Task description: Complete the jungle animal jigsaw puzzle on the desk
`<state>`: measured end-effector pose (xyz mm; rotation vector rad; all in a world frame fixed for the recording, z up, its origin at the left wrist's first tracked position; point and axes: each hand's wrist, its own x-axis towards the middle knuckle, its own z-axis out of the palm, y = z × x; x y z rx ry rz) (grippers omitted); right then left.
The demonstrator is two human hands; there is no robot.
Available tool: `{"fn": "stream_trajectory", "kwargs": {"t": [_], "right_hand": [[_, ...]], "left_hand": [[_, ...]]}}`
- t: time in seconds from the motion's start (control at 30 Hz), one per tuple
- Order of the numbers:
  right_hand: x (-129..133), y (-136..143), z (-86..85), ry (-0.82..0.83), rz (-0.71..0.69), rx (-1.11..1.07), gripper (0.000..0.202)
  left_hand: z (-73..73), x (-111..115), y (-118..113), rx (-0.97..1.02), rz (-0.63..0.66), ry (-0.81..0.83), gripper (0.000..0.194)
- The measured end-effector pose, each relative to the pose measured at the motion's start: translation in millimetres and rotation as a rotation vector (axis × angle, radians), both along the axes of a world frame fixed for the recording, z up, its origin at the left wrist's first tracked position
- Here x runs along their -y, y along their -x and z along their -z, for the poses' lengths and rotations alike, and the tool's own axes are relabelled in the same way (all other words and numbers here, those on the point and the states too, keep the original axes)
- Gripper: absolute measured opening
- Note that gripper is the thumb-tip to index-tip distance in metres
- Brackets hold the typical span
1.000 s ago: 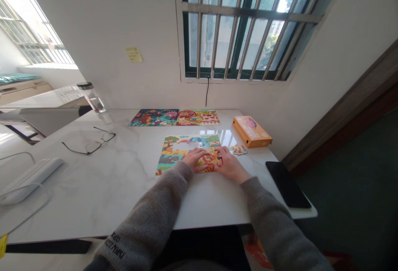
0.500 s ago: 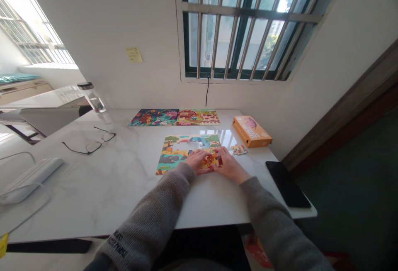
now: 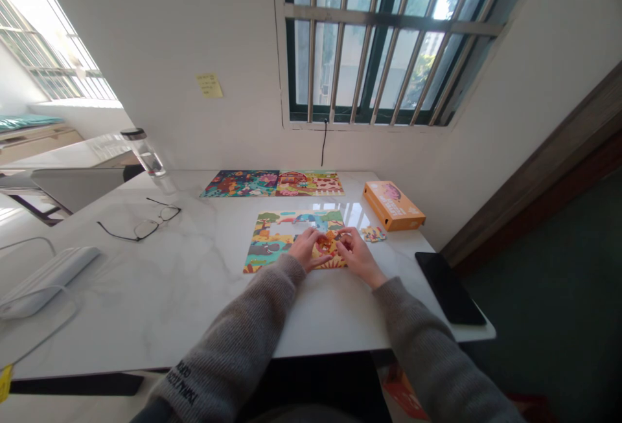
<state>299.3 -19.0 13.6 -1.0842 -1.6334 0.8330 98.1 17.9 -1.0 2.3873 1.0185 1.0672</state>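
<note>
A colourful animal jigsaw puzzle lies flat on the table in front of me, with a pale gap in its upper middle. My left hand rests on its lower right part, thumb and fingers spread around an orange and yellow area. At the puzzle's right edge, my right hand has its fingertips pinched together; what is between them, if anything, is too small to make out. Just beyond that hand sits a small pile of loose puzzle pieces.
Two finished puzzles, a dark one and a farm one, lie by the wall. An orange box and a black phone are at the right. Glasses, a clear bottle and a white power strip are left.
My hands have drawn slightly apart, uncovering more of the puzzle's lower right corner. The right hand's fingers have curled into a pinch, while the left has barely shifted.
</note>
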Motion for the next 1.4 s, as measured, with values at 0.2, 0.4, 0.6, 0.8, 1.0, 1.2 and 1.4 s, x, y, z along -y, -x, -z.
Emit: {"fn": "stream_trajectory", "kwargs": {"t": [0.2, 0.4, 0.6, 0.8, 1.0, 1.2, 1.4], "right_hand": [[7, -2, -8.4, -0.066, -0.075, 0.148, 0.022], [7, 0, -10.1, -0.061, -0.055, 0.081, 0.031], [2, -2, -1.8, 0.016, -0.048, 0.029, 0.038], [-1, -5, 2.4, 0.063, -0.024, -0.033, 0.031], [-3, -7, 4.9, 0.084, -0.083, -0.026, 0.033], [3, -10, -8.8, -0.093, -0.050, 0.154, 0.036], [4, -18, -14.0, -0.327, -0.092, 0.327, 0.043]], "left_hand": [[-2.3, -2, 1, 0.220, 0.018, 0.250, 0.043], [-2.7, -6, 0, 0.410, 0.166, 0.579, 0.045], [-2.2, -9, 1, 0.597, 0.162, 0.678, 0.049], [-5.7, -3, 6, 0.357, 0.129, 0.353, 0.053], [-13.1, -3, 14, 0.000, 0.176, -0.062, 0.045], [-10.6, -7, 16, 0.009, 0.158, -0.094, 0.030], [-5.3, -12, 21, 0.086, 0.168, -0.050, 0.028]]}}
